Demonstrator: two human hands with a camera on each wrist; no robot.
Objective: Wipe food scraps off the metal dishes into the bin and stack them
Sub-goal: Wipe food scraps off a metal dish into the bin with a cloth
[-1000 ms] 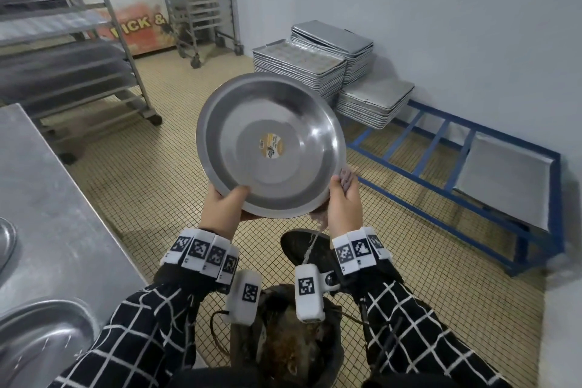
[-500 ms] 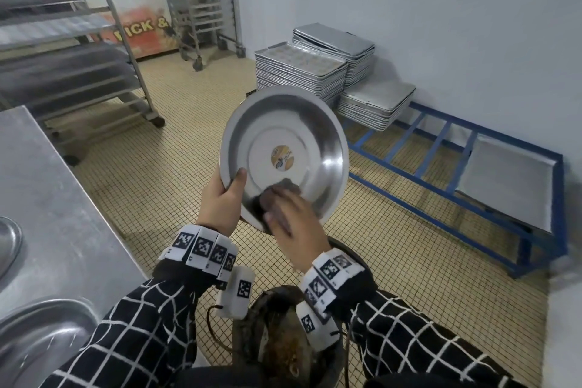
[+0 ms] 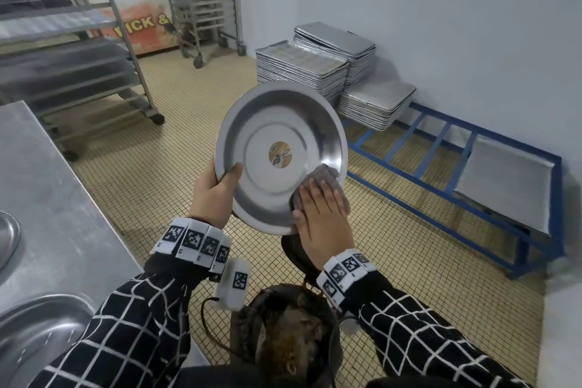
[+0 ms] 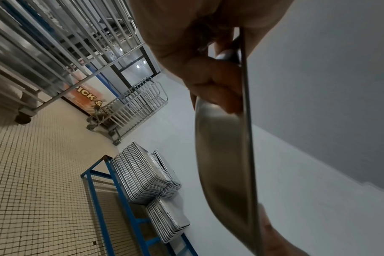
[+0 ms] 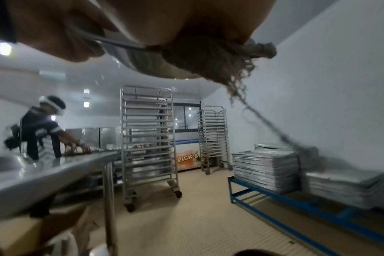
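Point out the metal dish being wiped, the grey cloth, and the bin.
metal dish (image 3: 267,123), head view, on the bare upper inner wall.
grey cloth (image 3: 324,174), head view, on the bunched part above the fingertips.
bin (image 3: 285,340), head view, on the soiled inside below the wrists.

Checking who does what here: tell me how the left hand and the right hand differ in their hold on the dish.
The left hand grips the metal dish at its lower left rim, thumb inside the bowl; the right hand lies flat, fingers straight.
The left hand touches bare metal; the right hand presses a grey cloth against the lower right inside.
Both wear tagged wristbands and work above the bin.
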